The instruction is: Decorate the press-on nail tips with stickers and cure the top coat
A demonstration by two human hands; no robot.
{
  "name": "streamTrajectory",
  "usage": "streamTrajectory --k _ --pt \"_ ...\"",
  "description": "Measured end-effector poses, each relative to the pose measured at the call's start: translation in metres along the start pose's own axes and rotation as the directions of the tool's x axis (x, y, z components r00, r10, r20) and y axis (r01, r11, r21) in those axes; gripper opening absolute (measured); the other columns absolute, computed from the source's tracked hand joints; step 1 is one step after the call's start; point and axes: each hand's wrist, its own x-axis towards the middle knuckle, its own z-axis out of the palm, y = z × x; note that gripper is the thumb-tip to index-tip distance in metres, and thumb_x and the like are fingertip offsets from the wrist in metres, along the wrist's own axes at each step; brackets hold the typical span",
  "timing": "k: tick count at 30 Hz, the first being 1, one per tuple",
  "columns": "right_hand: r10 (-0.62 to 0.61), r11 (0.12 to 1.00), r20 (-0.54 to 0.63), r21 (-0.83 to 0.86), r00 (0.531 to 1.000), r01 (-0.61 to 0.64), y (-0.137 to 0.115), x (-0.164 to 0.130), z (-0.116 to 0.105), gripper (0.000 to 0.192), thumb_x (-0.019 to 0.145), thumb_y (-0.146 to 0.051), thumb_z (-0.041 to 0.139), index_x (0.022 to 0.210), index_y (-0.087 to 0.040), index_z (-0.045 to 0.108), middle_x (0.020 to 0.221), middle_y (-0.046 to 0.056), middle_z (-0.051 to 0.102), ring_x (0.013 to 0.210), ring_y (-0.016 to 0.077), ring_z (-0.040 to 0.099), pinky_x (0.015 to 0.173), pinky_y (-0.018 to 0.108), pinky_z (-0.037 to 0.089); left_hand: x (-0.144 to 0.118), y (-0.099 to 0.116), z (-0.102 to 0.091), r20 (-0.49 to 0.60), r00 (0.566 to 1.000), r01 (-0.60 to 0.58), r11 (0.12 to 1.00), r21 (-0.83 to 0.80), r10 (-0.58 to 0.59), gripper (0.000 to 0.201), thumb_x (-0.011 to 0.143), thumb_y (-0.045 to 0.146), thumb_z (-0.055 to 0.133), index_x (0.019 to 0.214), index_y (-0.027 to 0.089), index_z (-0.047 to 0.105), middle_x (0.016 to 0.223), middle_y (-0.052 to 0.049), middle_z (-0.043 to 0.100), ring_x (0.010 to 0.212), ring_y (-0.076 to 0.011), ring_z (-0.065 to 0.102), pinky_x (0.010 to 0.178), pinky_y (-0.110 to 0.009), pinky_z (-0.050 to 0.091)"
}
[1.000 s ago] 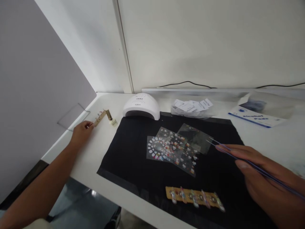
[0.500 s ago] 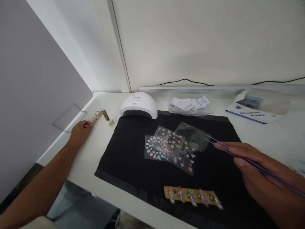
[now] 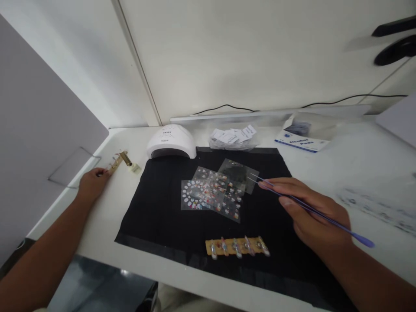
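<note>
At the far left of the table my left hand point(image 3: 94, 183) is closed on the end of a tan strip point(image 3: 116, 164) that carries small nail tips. A gold-capped nail polish bottle point(image 3: 130, 162) stands tilted-looking just right of it. My right hand point(image 3: 312, 208) pinches purple tweezers point(image 3: 321, 220), whose two points are slightly apart over a clear, nearly bare sticker sheet point(image 3: 234, 170). Overlapping it are several nail sticker sheets point(image 3: 199, 197) on the black mat point(image 3: 156, 216). A second tan strip point(image 3: 230, 246) with several decorated nail tips lies near the front of the mat.
A white nail lamp point(image 3: 171, 141) stands behind the mat's left corner. Along the back are a plastic bag of white packets point(image 3: 232, 138) and an open alcohol pads box point(image 3: 302, 141). A wire frame point(image 3: 69, 167) leans at the left edge. Clear plastic packaging point(image 3: 377, 208) lies at right.
The view has turned right, so everything sits further left and a black handle shows on the wall. My left hand keeps the strip; my right hand still holds the tweezers over the sheet.
</note>
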Motion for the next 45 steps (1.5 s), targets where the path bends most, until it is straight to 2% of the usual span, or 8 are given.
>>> streamTrajectory --k 13,19,22,26,30,32,37,45 --pt "-0.04 0.999 0.032 0.017 0.999 0.04 0.002 -0.001 -0.004 0.023 0.091 -0.019 0.057 0.105 -0.031 0.071 0.102 0.004 0.076 0.097 0.0208 0.072 0.085 0.038 0.06 -0.012 0.007 -0.001 -0.011 1.0 0.017 0.998 0.06 -0.017 0.033 0.094 0.035 0.061 0.121 0.015 0.06 0.12 -0.009 0.063 0.104 -0.0244 0.064 0.087 -0.044 0.056" --pt "-0.021 0.999 0.002 0.033 1.0 0.021 0.002 -0.003 -0.009 0.022 0.091 -0.018 0.056 0.103 -0.03 0.07 0.105 0.004 0.075 0.098 0.0207 0.072 0.086 0.038 0.059 -0.076 -0.029 -0.02 -0.077 0.995 0.068 0.997 0.028 -0.066 0.032 0.094 0.041 0.059 0.112 0.014 0.064 0.11 -0.006 0.066 0.096 -0.024 0.065 0.083 -0.041 0.055" --pt "-0.016 0.997 -0.041 0.068 0.999 0.019 0.0 -0.003 -0.008 0.021 0.091 -0.019 0.057 0.102 -0.03 0.07 0.103 0.003 0.076 0.097 0.0217 0.072 0.086 0.04 0.059 -0.122 -0.033 -0.022 -0.129 0.991 -0.028 0.999 -0.021 0.025 0.028 0.085 0.05 0.059 0.093 0.024 0.066 0.092 -0.003 0.069 0.083 -0.0285 0.067 0.073 -0.042 0.054" --pt "-0.017 0.989 -0.062 0.143 0.998 0.026 -0.004 -0.003 -0.005 0.021 0.091 -0.019 0.057 0.102 -0.03 0.071 0.102 0.003 0.076 0.096 0.0213 0.072 0.085 0.039 0.059 -0.155 0.005 -0.01 -0.116 0.959 -0.269 0.958 -0.099 0.258 0.033 0.076 0.057 0.058 0.086 0.027 0.065 0.091 -0.003 0.071 0.082 -0.028 0.066 0.072 -0.04 0.054" --pt "-0.022 0.985 -0.039 0.17 0.999 0.029 -0.008 -0.004 -0.005 0.021 0.092 -0.019 0.057 0.102 -0.031 0.071 0.102 0.004 0.075 0.096 0.0203 0.072 0.087 0.038 0.059 -0.143 0.067 0.009 -0.043 0.917 -0.398 0.912 -0.098 0.396 0.031 0.085 0.052 0.061 0.089 0.021 0.066 0.089 -0.003 0.07 0.084 -0.0231 0.066 0.077 -0.035 0.054" --pt "-0.034 0.984 -0.041 0.172 0.999 0.04 -0.009 -0.004 -0.006 0.021 0.092 -0.019 0.056 0.102 -0.031 0.071 0.103 0.004 0.074 0.097 0.02 0.072 0.087 0.037 0.059 -0.128 0.094 0.017 -0.007 0.912 -0.41 0.909 -0.068 0.411 0.03 0.092 0.043 0.06 0.101 0.014 0.065 0.097 -0.005 0.068 0.086 -0.0194 0.065 0.08 -0.038 0.055" --pt "-0.056 0.979 -0.049 0.193 0.997 0.064 -0.01 -0.005 -0.01 0.023 0.093 -0.018 0.054 0.103 -0.031 0.07 0.103 0.003 0.074 0.098 0.0195 0.072 0.089 0.038 0.058 -0.099 0.138 0.03 0.033 0.931 -0.364 0.931 0.009 0.364 0.031 0.095 0.035 0.06 0.119 0.015 0.06 0.117 -0.009 0.064 0.099 -0.0222 0.065 0.085 -0.042 0.056" --pt "-0.076 0.966 -0.036 0.243 0.996 0.083 -0.012 -0.009 -0.008 0.021 0.093 -0.018 0.055 0.104 -0.03 0.07 0.103 0.004 0.072 0.098 0.0207 0.071 0.089 0.04 0.058 -0.075 0.167 0.043 0.009 0.976 -0.217 0.976 0.037 0.216 0.033 0.095 0.034 0.06 0.123 0.016 0.059 0.122 -0.01 0.062 0.104 -0.0237 0.064 0.087 -0.044 0.056"
